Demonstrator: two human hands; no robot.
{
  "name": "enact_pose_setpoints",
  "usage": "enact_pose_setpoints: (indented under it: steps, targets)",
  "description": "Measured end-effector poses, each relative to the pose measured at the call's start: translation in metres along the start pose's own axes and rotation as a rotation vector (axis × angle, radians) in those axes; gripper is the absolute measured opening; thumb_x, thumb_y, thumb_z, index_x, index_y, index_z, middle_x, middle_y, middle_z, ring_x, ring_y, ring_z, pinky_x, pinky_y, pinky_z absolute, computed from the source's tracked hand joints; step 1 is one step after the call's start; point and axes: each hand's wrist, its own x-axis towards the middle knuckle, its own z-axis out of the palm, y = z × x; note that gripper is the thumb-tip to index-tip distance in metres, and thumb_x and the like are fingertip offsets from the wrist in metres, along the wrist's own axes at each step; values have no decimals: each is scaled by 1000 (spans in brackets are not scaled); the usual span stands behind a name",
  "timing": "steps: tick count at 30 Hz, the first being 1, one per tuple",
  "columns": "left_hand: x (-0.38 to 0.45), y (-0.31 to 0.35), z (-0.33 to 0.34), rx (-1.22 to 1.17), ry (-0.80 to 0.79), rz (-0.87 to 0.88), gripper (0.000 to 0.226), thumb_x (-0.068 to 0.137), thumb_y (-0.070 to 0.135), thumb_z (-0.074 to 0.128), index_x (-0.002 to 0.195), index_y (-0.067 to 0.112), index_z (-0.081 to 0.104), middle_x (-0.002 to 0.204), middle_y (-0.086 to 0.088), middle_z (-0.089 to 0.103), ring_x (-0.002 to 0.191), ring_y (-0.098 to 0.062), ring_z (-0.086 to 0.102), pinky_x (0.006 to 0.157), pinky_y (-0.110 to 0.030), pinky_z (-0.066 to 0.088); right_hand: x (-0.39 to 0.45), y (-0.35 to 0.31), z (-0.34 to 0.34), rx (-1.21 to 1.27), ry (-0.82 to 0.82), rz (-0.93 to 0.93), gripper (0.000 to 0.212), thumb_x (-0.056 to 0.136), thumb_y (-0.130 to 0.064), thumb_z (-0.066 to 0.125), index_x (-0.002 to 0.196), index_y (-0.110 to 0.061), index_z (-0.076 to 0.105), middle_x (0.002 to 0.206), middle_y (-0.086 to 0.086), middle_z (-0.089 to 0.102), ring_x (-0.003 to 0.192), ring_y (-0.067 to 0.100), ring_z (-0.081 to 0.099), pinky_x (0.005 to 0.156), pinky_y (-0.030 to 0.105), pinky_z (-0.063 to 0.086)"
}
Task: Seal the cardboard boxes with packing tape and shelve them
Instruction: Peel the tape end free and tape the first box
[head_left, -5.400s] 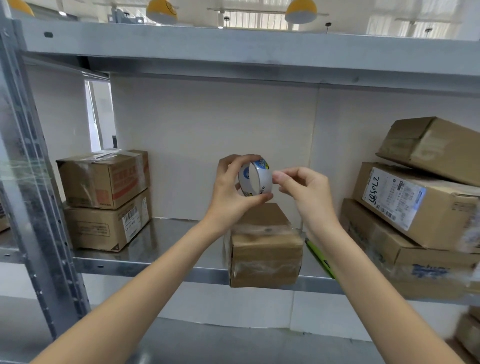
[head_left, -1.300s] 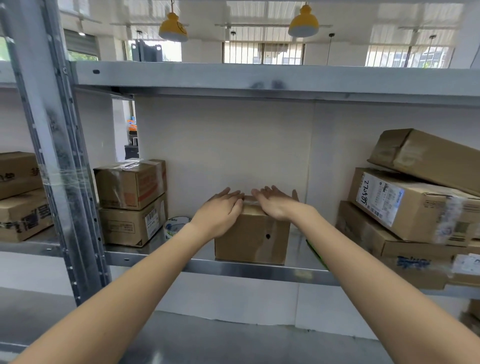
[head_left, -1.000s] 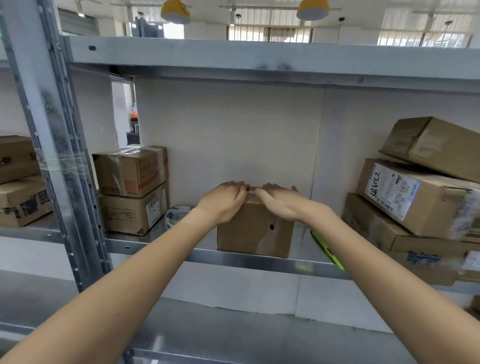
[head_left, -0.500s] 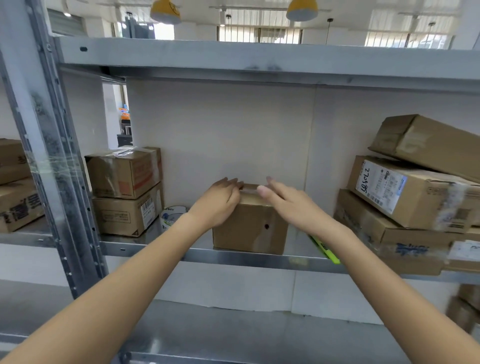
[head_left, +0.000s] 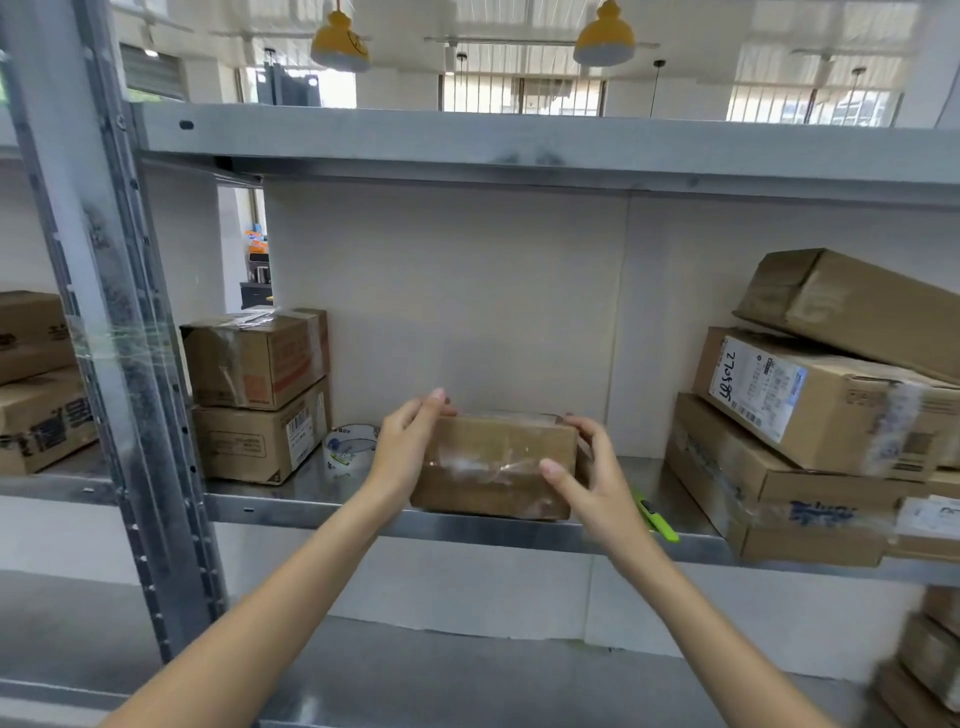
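A small brown cardboard box (head_left: 493, 462) with clear tape across its near face sits at the front edge of the metal shelf (head_left: 311, 506). My left hand (head_left: 405, 447) grips its left end, fingers over the top. At the box's right end my right hand (head_left: 592, 478) holds on, thumb on the near face and fingers behind. A roll of packing tape (head_left: 350, 449) stands on the shelf just left of the box.
Two stacked taped boxes (head_left: 260, 395) stand at the left of the shelf. A leaning pile of larger boxes (head_left: 810, 415) fills the right. A green utility knife (head_left: 657, 517) lies by my right wrist. A steel upright (head_left: 119, 332) rises at the left.
The tape roll left my hands and now sits on the shelf. The box has been turned so a wider taped face points at me, and both hands moved from its top to its ends.
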Motion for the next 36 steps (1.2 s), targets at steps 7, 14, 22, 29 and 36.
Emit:
enact_pose_setpoints:
  steps: [7,14,22,29,36]
  targets:
    - [-5,-35,11,77,-86,38,22,98,15,53,117,20,63,125,5,59,113,-11,55,86,-16,47,9,-9,5,-232,180,46,33,92,-53,54,105,-23,56,107,-1,61,103,14,57,79,22,43]
    - [5,-37,20,59,-68,80,27,96,2,51,114,11,70,145,-2,48,130,-8,45,97,-12,36,114,-31,19,-859,-331,296,74,98,-63,11,147,-14,34,149,14,40,136,29,38,110,45,27]
    - [4,-31,20,141,-86,34,34,98,9,44,123,10,66,152,-1,40,134,-4,37,94,-7,27,102,-28,24,-1038,-459,453,82,93,-71,4,157,-20,1,164,-3,-3,150,13,-9,116,57,-11]
    - [1,-31,20,124,-86,-7,35,99,10,42,124,12,66,146,3,45,143,-8,30,109,-17,25,49,-46,30,-1082,-452,271,80,96,-65,4,157,-13,8,164,1,4,151,14,0,118,56,-6]
    - [-9,-26,17,97,-132,-37,38,100,10,39,131,11,61,135,0,57,128,-11,48,98,-15,37,29,-37,27,-930,-283,99,73,99,-60,15,148,-10,32,156,8,33,146,23,24,118,55,12]
